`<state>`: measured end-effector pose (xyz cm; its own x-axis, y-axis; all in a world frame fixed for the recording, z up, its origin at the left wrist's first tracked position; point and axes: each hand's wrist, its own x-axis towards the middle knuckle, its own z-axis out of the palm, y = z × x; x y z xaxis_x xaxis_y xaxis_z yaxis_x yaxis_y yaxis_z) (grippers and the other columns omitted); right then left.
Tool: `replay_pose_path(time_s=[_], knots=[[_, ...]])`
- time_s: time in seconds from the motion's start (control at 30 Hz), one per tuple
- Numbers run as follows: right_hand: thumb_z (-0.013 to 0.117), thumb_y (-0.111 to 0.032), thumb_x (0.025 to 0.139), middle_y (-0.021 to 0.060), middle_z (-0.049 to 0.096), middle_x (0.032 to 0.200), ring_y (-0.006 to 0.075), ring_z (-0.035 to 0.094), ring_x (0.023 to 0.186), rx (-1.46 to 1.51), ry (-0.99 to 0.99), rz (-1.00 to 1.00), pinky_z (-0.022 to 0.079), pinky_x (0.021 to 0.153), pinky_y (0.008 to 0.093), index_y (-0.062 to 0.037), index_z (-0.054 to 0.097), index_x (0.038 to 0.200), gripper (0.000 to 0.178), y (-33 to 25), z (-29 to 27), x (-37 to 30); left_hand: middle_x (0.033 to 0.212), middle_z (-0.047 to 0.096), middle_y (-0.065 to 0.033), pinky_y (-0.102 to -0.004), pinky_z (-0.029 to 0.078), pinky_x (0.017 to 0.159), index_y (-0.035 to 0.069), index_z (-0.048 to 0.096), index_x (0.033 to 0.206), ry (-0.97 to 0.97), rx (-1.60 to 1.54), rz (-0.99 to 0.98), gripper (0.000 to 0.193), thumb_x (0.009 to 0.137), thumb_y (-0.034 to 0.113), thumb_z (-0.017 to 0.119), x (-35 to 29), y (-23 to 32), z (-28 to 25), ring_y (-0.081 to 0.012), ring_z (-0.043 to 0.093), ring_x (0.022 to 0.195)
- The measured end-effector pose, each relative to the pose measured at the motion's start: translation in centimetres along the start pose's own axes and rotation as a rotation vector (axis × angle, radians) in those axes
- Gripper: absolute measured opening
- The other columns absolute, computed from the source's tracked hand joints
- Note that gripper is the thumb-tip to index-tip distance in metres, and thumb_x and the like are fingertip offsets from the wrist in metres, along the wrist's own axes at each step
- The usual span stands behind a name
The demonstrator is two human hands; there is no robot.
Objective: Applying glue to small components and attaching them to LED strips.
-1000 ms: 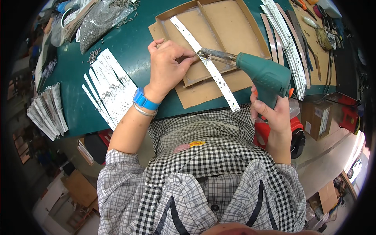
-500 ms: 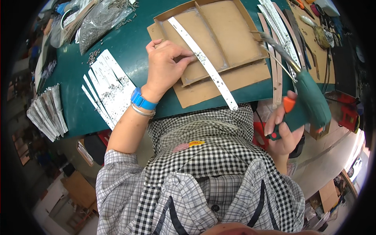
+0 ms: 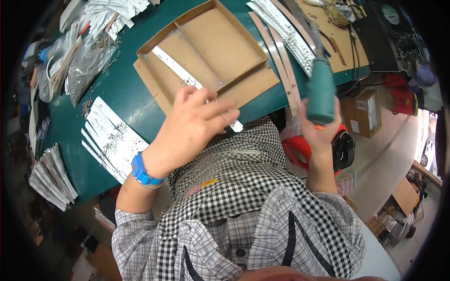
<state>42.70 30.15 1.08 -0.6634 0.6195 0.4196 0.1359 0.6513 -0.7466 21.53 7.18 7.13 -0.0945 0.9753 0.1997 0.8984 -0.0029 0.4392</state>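
A narrow white circuit strip (image 3: 168, 62) lies slantwise across a shallow cardboard tray (image 3: 225, 35). Its near end sticks out past the tray edge toward my apron. Over that near half is my left hand (image 3: 190, 119), palm down, fingers spread and slightly blurred; they hide part of the strip. Small parts stand on the strip just beyond the fingertips. On the right, beyond the table's front edge, my right hand (image 3: 319, 131) is wrapped round a green soldering gun (image 3: 321, 91), whose blurred metal tip points away from me.
Left of the tray lies a fan of white strips (image 3: 110, 133); another bundle (image 3: 54, 178) sits farther left. A clear bag of small metal parts (image 3: 89, 65) stands behind. More strips (image 3: 286, 35) lie to the right, near a tan board with tools (image 3: 328, 40).
My left hand has shifted from beside the strip to over its near half, fingers spreading. The soldering gun has swung away from the tray, its tip now pointing forward. The whole view has turned.
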Motion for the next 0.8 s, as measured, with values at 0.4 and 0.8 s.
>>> replay_pose_path(time_s=[0.4,0.8], knots=[[0.081,0.0,0.065,0.0187,0.069,0.11,0.036,0.068,0.1,-0.366,-0.142,-0.172,0.055,0.087,0.0392,0.0001,0.06,0.125,0.063,0.1,1.9,0.9,0.088,0.063,0.0019,-0.0487,0.038,0.101,0.007,0.075,0.097,-0.162,0.205,0.076,0.021,0.079,0.014,0.067,-2.0,3.1,-3.6,-0.0168,0.054,0.089],[0.082,-0.005,0.074,0.0231,0.065,0.121,0.0373,0.065,0.11,-0.383,-0.217,-0.016,0.051,0.094,0.0381,0.0026,0.054,0.133,0.066,1.2,0.9,1.4,0.085,0.065,0.0067,-0.0365,0.04,0.096,0.013,0.077,0.1,-0.365,0.377,-0.279,0.025,0.078,0.015,0.066,-13.8,-1.9,-7.0,-0.0161,0.054,0.091]])
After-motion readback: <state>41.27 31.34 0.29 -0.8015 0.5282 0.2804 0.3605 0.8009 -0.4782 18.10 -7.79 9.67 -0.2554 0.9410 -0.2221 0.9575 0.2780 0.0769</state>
